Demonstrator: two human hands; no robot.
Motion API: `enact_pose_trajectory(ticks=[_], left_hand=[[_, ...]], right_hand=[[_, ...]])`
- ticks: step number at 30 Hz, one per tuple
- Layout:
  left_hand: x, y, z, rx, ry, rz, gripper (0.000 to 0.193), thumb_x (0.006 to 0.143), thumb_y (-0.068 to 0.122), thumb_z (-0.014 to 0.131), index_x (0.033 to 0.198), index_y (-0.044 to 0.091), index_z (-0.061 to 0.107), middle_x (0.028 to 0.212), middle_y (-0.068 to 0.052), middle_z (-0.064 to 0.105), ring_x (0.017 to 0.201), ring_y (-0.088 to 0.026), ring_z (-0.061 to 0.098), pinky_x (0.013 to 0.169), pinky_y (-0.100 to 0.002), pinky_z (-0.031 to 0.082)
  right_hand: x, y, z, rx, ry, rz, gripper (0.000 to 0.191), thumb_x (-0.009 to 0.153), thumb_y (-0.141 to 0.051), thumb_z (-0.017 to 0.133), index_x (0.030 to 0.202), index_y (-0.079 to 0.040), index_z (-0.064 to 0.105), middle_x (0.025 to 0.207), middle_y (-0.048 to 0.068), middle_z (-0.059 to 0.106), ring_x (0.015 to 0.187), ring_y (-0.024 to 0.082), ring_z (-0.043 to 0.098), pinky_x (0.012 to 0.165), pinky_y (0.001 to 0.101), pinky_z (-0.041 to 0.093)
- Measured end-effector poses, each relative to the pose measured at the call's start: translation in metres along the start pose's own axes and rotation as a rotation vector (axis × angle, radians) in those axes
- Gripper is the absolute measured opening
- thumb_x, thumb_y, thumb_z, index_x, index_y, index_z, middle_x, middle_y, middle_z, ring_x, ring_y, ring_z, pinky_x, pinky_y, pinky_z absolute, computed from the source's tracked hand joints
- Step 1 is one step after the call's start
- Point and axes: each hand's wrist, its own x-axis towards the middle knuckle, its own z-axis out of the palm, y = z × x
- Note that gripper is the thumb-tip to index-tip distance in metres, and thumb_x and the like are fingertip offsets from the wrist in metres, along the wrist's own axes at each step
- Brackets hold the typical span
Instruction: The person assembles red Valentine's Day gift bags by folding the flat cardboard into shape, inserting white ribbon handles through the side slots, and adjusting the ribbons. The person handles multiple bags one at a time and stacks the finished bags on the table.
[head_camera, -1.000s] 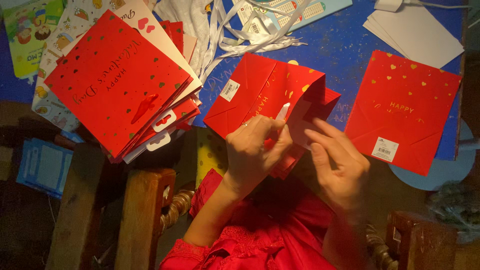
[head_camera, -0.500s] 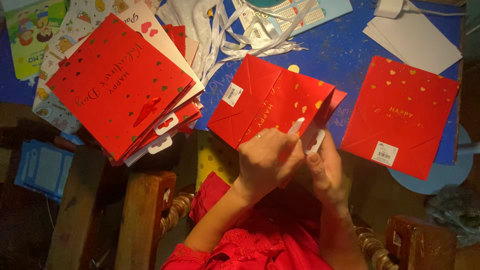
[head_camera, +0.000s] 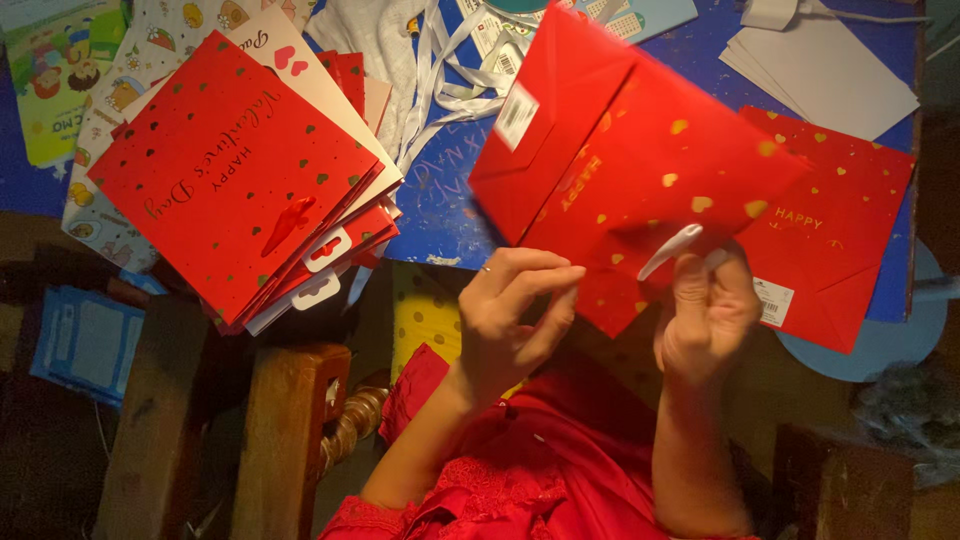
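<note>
Far left: colourful printed sheet (head_camera: 55, 85) on blue table (head_camera: 440, 200), dark wooden chair parts (head_camera: 285, 440) below. Next, fanned stack of red gift bags (head_camera: 235, 175) with gold hearts, flat on table edge, white hang tabs showing at lower side. Behind stack, tangle of white ribbons (head_camera: 440, 75).

Centre: left hand (head_camera: 515, 315) loosely curled, fingers bent, tips at lower edge of lifted red gift bag (head_camera: 630, 170); firm grip or mere touch, cannot tell. Bag raised off table, tilted, slightly blurred, white sticker near top left.

Right hand (head_camera: 705, 315) closed in a pinch on white ribbon handle (head_camera: 670, 250) against lower part of same bag.

Right: another red gift bag (head_camera: 840, 230) flat on table, partly hidden by lifted one. Upper right: stack of white sheets (head_camera: 825, 75).
</note>
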Motion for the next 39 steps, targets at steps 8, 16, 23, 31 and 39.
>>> enact_pose_trajectory(ticks=[8, 16, 23, 31, 39], left_hand=[[0.001, -0.01, -0.006, -0.001, 0.184, 0.06, 0.025, 0.091, -0.005, 0.075, 0.111, 0.008, 0.068, 0.104, -0.007, 0.068, 0.096, -0.024, 0.068, 0.083, -0.032, 0.056], [0.007, -0.04, 0.008, 0.104, 0.032, -0.092, 0.017, 0.09, 0.003, 0.075, 0.106, 0.008, 0.073, 0.101, -0.008, 0.068, 0.099, -0.028, 0.064, 0.085, -0.035, 0.054], [0.049, -0.112, 0.016, 0.293, -0.003, -0.136, 0.014, 0.093, 0.009, 0.072, 0.106, 0.009, 0.077, 0.102, -0.007, 0.071, 0.098, -0.028, 0.063, 0.084, -0.038, 0.052], [0.108, -0.171, 0.005, 0.725, 0.041, -0.118, 0.023, 0.085, 0.014, 0.075, 0.107, 0.008, 0.078, 0.107, -0.006, 0.069, 0.106, -0.032, 0.058, 0.089, -0.045, 0.047], [0.104, -0.167, 0.004, 0.542, 0.094, -0.174, 0.008, 0.089, 0.017, 0.077, 0.091, 0.01, 0.075, 0.096, -0.005, 0.071, 0.097, -0.03, 0.06, 0.087, -0.041, 0.049]], right_hand=[[0.035, -0.002, 0.01, -0.668, -0.295, -0.411, 0.039, 0.097, 0.008, 0.053, 0.131, -0.005, 0.067, 0.133, 0.016, 0.069, 0.128, 0.028, 0.066, 0.113, 0.0418, 0.051], [0.027, 0.026, 0.018, -0.845, -0.65, -0.303, 0.043, 0.082, -0.002, 0.065, 0.123, -0.011, 0.072, 0.135, 0.01, 0.066, 0.135, 0.034, 0.054, 0.12, 0.0567, 0.032], [0.026, 0.033, 0.007, -0.809, -0.652, -0.22, 0.03, 0.084, -0.012, 0.07, 0.114, -0.008, 0.074, 0.127, 0.01, 0.07, 0.132, 0.031, 0.059, 0.121, 0.0544, 0.034], [0.026, 0.046, 0.003, -0.733, -0.546, -0.168, 0.02, 0.09, -0.01, 0.071, 0.109, -0.007, 0.076, 0.12, 0.009, 0.074, 0.127, 0.028, 0.065, 0.12, 0.0526, 0.037], [0.025, 0.048, 0.003, -0.723, -0.53, -0.161, 0.019, 0.09, -0.009, 0.072, 0.109, -0.007, 0.076, 0.119, 0.009, 0.075, 0.126, 0.028, 0.066, 0.12, 0.0528, 0.038]])
